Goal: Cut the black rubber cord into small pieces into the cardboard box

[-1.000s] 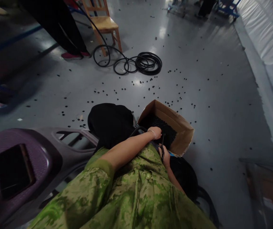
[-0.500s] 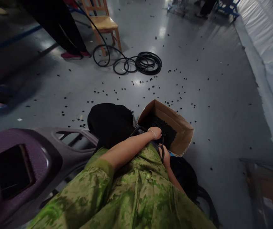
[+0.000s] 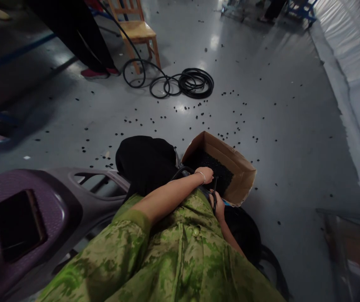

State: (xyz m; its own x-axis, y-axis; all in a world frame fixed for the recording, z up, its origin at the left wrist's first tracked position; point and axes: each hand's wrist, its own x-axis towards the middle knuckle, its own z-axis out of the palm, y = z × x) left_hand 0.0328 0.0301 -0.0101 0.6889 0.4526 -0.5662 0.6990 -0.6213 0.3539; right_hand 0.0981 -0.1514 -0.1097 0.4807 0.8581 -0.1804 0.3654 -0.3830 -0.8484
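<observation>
The cardboard box (image 3: 230, 176), at two o'clock from our lap, sits well filled with small black pieces; many more lie scattered over the floor (image 3: 277, 126) toward twelve. Our left hand (image 3: 206, 174) curls over its near rim, our right hand (image 3: 219, 207) grips a black cable (image 3: 214, 188). Open floor lies toward three.

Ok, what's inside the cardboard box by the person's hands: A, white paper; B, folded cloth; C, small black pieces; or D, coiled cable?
C: the open cardboard box is filled with small black pieces, like those scattered on the floor, and the left hand rests at its edge.
</observation>
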